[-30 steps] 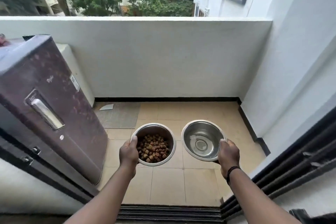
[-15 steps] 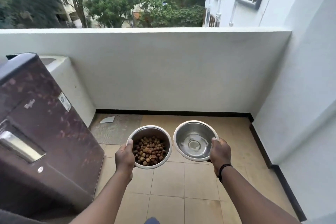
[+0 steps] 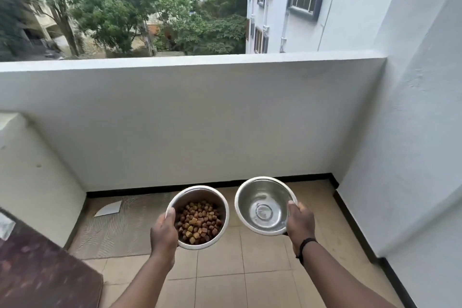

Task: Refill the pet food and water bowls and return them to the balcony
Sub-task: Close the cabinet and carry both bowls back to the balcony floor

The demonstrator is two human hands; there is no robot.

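My left hand (image 3: 163, 234) grips the near rim of a steel food bowl (image 3: 200, 194) holding brown kibble (image 3: 198, 222), thumb over the edge. My right hand (image 3: 300, 225) grips the right rim of a second steel bowl (image 3: 260, 192) with clear water in its bottom. Both bowls are held side by side in the air above the tan tiled balcony floor (image 3: 265, 257), close to each other but apart.
A white parapet wall (image 3: 200, 120) closes the balcony ahead, and a white side wall (image 3: 412, 157) stands on the right. A grey mat (image 3: 120, 230) with a white scrap (image 3: 108, 209) lies at the left. A dark brown appliance top (image 3: 42, 272) fills the lower left.
I have moved forward onto the balcony; the door sill and frame have dropped out of view and the appliance slid to the lower left. Both hands still carry the bowls.
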